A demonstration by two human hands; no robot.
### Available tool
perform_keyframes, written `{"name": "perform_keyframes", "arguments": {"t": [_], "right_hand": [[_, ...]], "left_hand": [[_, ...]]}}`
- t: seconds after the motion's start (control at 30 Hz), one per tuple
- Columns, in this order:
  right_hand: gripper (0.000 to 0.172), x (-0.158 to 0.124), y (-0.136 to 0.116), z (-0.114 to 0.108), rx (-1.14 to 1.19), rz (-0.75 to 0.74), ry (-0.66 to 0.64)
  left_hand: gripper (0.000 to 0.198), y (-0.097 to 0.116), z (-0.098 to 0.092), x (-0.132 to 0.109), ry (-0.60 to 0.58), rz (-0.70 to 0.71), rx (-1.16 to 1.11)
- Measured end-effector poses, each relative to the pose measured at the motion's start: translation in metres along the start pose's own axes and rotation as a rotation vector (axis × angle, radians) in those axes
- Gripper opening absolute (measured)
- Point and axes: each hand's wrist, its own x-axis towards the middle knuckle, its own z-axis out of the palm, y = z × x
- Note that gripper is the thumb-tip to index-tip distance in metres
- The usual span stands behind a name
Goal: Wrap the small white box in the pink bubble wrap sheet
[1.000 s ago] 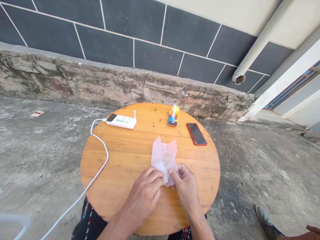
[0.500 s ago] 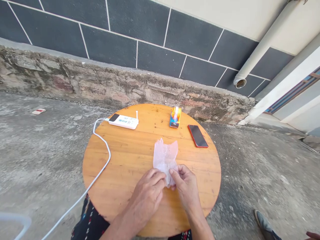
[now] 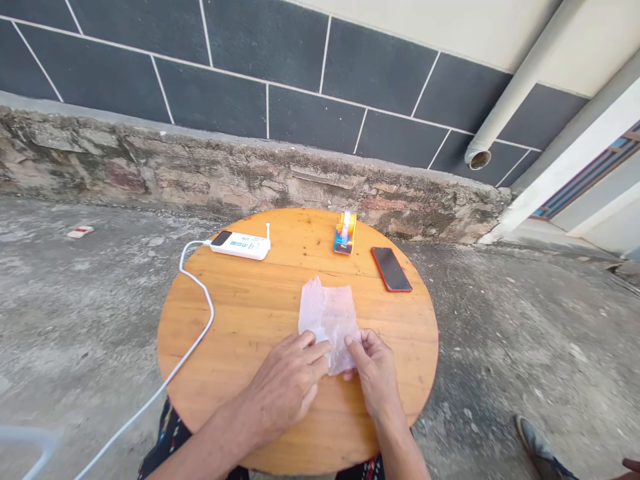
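Note:
A crumpled, translucent pinkish-white sheet, seemingly bubble wrap (image 3: 327, 308), lies over the middle of the round wooden table. Its lower right edge is pinched between the thumb and fingers of my right hand (image 3: 371, 363), which is closed on it. My left hand (image 3: 295, 367) rests palm down at the sheet's lower left side. Its fingers are apart and touch the sheet, while the thumb tip is hard to make out.
On the wooden table (image 3: 225, 333) stand a tape dispenser (image 3: 345, 233), a red-edged phone (image 3: 391, 269) and a white power bank (image 3: 241, 245). A white cable (image 3: 207, 300) runs from it over the left edge. A person's shoe (image 3: 537, 443) shows at lower right.
The sheet is spread wider, its right side further out. My left fingers have loosened and parted, while my right hand keeps its pinch. The view has shifted slightly.

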Motion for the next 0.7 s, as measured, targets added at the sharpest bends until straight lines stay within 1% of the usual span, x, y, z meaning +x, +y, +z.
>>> {"name": "perform_keyframes", "arguments": {"t": [0.17, 0.27, 0.37, 0.5, 0.6, 0.7], "right_hand": [[0.031, -0.002, -0.001, 0.002, 0.048, -0.008, -0.067], [0.029, -0.005, -0.004, 0.006, 0.075, -0.033, -0.094], [0.029, -0.006, -0.006, 0.011, 0.084, -0.052, -0.089], [0.028, -0.005, -0.009, 0.018, 0.033, -0.086, -0.084], [0.026, -0.006, -0.012, 0.023, -0.038, -0.126, -0.103], [0.025, -0.009, -0.015, 0.025, -0.159, -0.172, -0.105]], "left_hand": [[0.028, 0.004, -0.010, 0.013, -0.124, -0.031, 0.009], [0.026, 0.005, -0.013, 0.018, -0.129, -0.017, 0.002], [0.028, 0.004, -0.011, 0.016, -0.107, -0.005, -0.006], [0.031, -0.001, -0.001, 0.004, -0.036, 0.011, -0.021], [0.031, -0.005, 0.007, -0.007, 0.069, 0.005, -0.039], [0.036, -0.006, 0.015, -0.015, 0.181, -0.039, -0.081]]}}
